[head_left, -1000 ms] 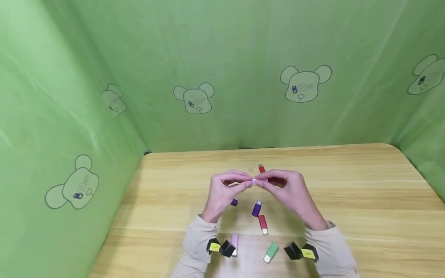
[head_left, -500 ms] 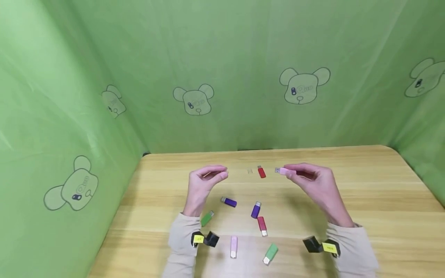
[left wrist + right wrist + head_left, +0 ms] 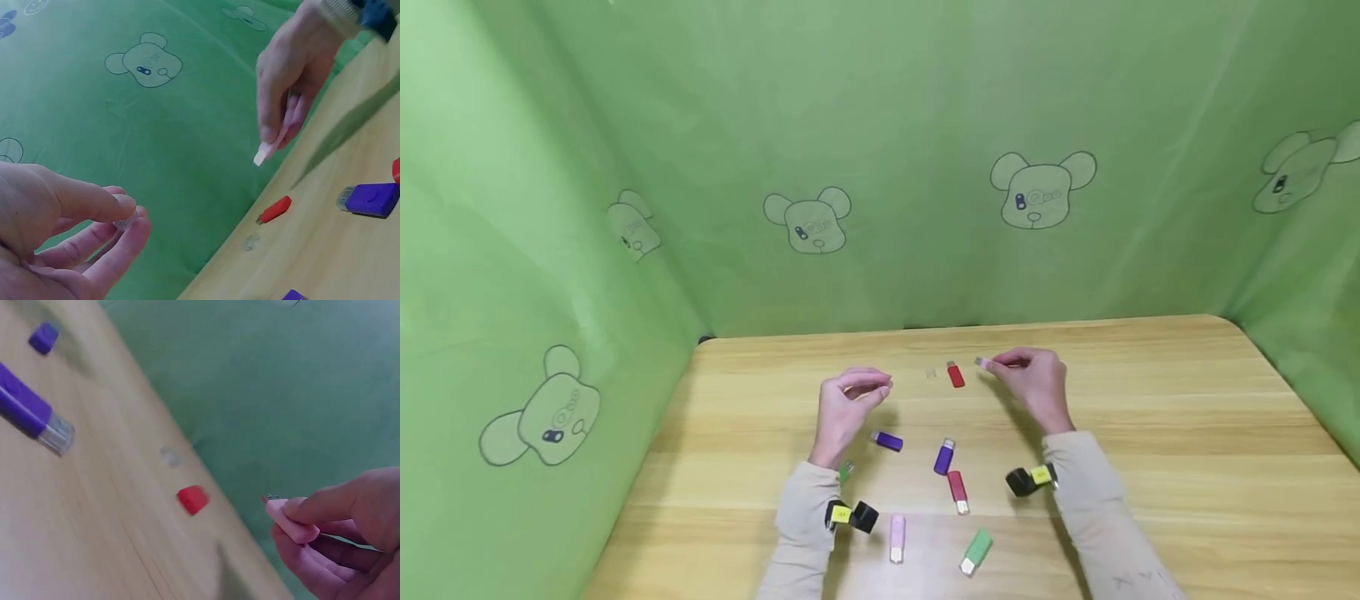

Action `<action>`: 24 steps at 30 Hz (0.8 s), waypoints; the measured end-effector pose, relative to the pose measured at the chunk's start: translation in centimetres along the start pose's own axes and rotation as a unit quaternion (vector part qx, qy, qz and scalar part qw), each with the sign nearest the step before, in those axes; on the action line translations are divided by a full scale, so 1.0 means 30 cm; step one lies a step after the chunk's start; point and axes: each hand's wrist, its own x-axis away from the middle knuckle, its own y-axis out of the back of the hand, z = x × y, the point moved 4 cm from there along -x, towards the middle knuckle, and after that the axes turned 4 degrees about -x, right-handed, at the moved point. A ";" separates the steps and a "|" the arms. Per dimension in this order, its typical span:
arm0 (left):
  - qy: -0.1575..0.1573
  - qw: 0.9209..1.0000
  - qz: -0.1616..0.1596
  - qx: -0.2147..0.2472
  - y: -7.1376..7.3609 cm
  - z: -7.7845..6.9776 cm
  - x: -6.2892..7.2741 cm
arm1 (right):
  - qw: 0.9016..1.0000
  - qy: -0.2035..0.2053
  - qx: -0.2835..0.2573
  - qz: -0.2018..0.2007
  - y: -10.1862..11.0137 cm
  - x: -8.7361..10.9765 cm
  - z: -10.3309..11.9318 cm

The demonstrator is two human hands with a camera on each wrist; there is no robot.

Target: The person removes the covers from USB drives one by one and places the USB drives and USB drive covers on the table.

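Note:
The right hand (image 3: 1036, 385) pinches a pink USB flash drive (image 3: 289, 524) between thumb and fingers, its bare metal plug (image 3: 980, 361) pointing left. That hand is low over the far part of the table, just right of a red USB flash drive (image 3: 955, 375) without a cap. The left hand (image 3: 842, 410) pinches a small clear cap (image 3: 126, 221) between thumb and fingertips, held above the table. Beside the red drive lies another clear cap (image 3: 930, 373).
Nearer on the wooden table (image 3: 1187, 467) lie two purple drives (image 3: 887, 441), a second red drive (image 3: 957, 492), a second pink drive (image 3: 897, 537) and a green drive (image 3: 977, 551). Another green drive (image 3: 846, 472) is partly behind the left wrist. Green cloth (image 3: 925, 250) walls the table's back and sides.
The hands, together on the pink flash drive at first, have come apart, the clear cap in the left. The right hand has since moved left and lowered the drive toward the table.

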 end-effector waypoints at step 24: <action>-0.002 0.979 0.012 -0.203 -0.027 0.074 -0.112 | 0.994 0.023 0.089 -0.059 -0.155 -0.076 -0.052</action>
